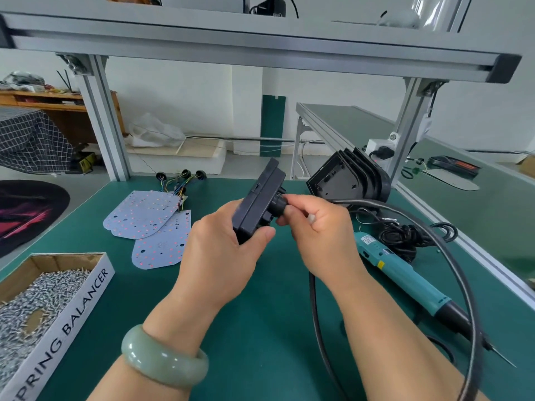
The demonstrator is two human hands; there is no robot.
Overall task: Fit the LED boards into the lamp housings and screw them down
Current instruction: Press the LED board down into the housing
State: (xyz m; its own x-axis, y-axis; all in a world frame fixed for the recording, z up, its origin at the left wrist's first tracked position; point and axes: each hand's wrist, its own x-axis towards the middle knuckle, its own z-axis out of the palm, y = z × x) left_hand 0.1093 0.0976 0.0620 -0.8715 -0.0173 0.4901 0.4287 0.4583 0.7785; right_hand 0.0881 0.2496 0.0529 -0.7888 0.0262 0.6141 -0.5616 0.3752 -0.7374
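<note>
My left hand [220, 250] grips a black lamp housing [257, 202], held on edge above the green mat. My right hand [318, 227] pinches the round black fitting [278, 204] on the housing's back, where a thick black cable [451, 256] loops away to the right. Several white LED boards [144, 215] with red dots lie overlapped on the mat at the left, wired to black connectors [185, 176]. A stack of further black housings [350, 178] leans at the back right. A teal electric screwdriver [405, 276] lies on the mat by my right forearm.
A cardboard box [86, 287] marked SPRING BALANCER, full of small silver screws [37, 302], stands at the front left. Coiled black cords [405, 235] lie beyond the screwdriver. Aluminium frame posts [104, 123] rise at the mat's back corners, and a second green bench [477, 198] runs along the right.
</note>
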